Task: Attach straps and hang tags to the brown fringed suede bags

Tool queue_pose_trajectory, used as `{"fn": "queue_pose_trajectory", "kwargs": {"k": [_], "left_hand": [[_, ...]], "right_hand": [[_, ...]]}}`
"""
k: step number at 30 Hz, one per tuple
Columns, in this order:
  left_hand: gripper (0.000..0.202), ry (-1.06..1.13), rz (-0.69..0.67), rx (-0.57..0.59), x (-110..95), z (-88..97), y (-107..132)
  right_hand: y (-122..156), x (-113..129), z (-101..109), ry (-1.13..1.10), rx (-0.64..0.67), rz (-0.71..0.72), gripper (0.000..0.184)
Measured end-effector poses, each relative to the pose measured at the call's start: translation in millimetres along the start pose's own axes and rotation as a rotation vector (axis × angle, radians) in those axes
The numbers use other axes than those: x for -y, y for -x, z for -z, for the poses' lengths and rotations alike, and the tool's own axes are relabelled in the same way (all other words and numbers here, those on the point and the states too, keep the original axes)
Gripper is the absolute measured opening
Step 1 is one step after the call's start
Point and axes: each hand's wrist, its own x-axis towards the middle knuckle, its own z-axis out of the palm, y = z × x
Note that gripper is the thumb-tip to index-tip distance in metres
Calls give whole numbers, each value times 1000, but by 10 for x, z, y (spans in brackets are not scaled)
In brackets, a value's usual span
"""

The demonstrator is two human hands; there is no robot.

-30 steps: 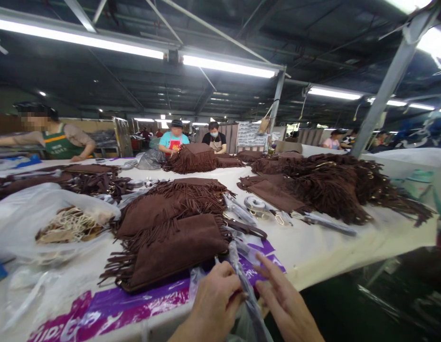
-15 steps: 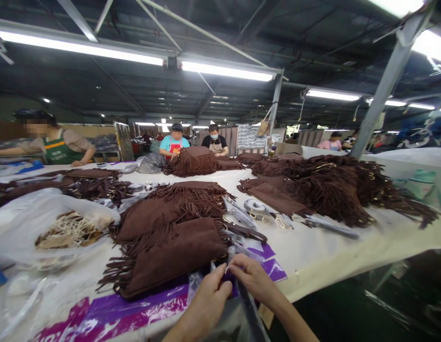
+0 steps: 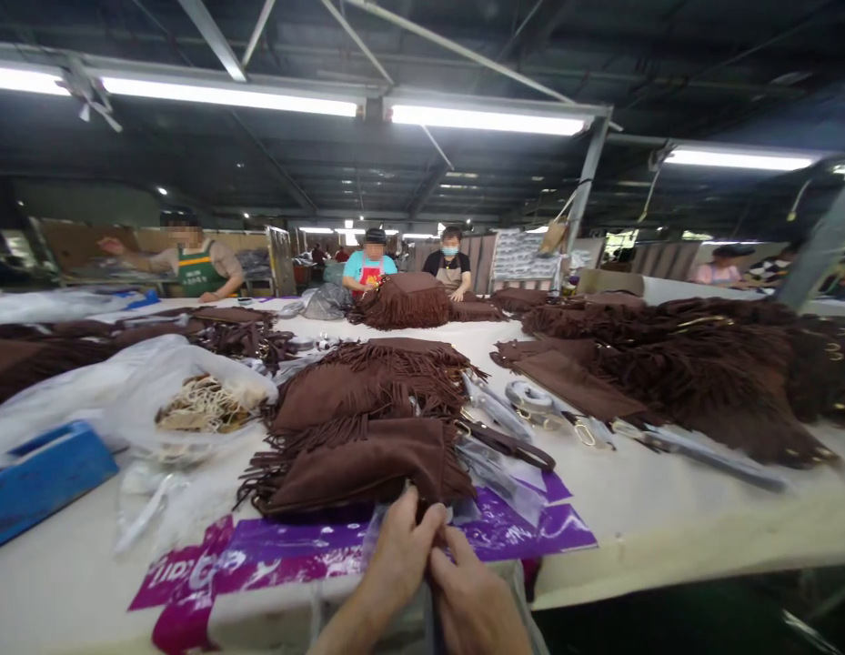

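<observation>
A dark brown fringed bag [image 3: 367, 464] lies on the table in front of me, its near edge lifted by my hands. My left hand [image 3: 401, 546] is closed in a pinch against that near edge; what sits between its fingers is hidden. Touching it, my right hand [image 3: 473, 587] is closed too, around a dark strap in clear plastic [image 3: 432, 623] that hangs down between my wrists. Beneath the bag is a purple printed plastic sheet [image 3: 292, 550]. Behind it are more brown fringed bags [image 3: 333, 391] and a brown wrist strap [image 3: 510, 443].
A clear plastic bag [image 3: 139, 391] with tan tags and white strings stands to the left, near a blue tape dispenser [image 3: 50, 482]. Large heaps of fringed bags [image 3: 668, 364] and wrapped straps [image 3: 709, 455] lie to the right. Several co-workers stand across the table.
My view has swung to the right-to-left direction, bringing the blue dispenser into sight. My hands have come up against the bag's near edge, which now rises and bends; the right hand has turned lower.
</observation>
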Motion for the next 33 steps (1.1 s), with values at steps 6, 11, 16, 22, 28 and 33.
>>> {"fn": "queue_pose_trajectory", "kwargs": {"k": [6, 11, 16, 22, 28, 33], "left_hand": [[34, 315, 31, 109, -8, 30, -36], [29, 418, 112, 140, -24, 28, -14], [26, 536, 226, 103, 10, 33, -40], [29, 438, 110, 82, 12, 60, -7], [28, 374, 204, 205, -41, 189, 52], [22, 460, 235, 176, -115, 207, 79]], "right_hand": [[-77, -108, 414, -559, 26, -152, 26], [-127, -183, 338, -307, -183, -113, 24], [-72, -101, 9, -195, -311, -10, 23], [38, -17, -106, -325, -356, 10, 24], [-78, -100, 284, -470, -257, -199, 21], [-161, -60, 353, -399, -249, -128, 21]]}}
